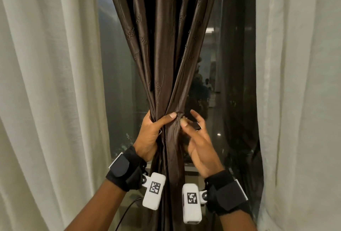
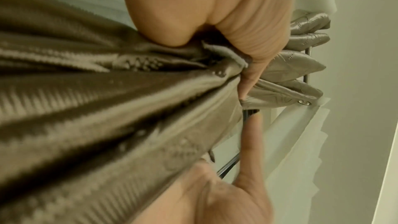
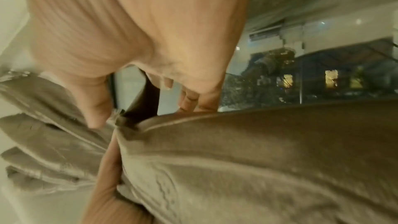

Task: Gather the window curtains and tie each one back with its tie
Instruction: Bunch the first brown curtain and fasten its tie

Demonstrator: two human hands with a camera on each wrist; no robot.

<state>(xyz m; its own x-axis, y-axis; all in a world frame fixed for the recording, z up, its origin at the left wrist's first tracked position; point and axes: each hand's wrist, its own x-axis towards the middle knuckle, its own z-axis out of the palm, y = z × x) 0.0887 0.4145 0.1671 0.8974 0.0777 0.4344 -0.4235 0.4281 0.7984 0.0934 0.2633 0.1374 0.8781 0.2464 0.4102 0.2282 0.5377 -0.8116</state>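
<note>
A dark brown curtain (image 1: 166, 46) hangs in front of the window, bunched into a narrow waist at mid-height. My left hand (image 1: 158, 120) grips that waist from the left, thumb across the front. In the left wrist view the same left hand (image 2: 243, 67) is wrapped round the folds of the curtain (image 2: 107, 100). My right hand (image 1: 190, 120) is at the right side of the bunch, its thumb touching the cloth. It holds a dark curtain tie (image 1: 196, 126), also seen as a dark curtain tie (image 3: 148, 98) between thumb and fingers. How far the tie runs behind the curtain is hidden.
White sheer curtains hang at the left (image 1: 46, 83) and the right (image 1: 299, 83). Dark window glass (image 1: 118, 75) shows reflections behind the brown curtain. A black cable (image 1: 127, 210) runs low near my left forearm. The curtain rod (image 2: 307, 67) shows in the left wrist view.
</note>
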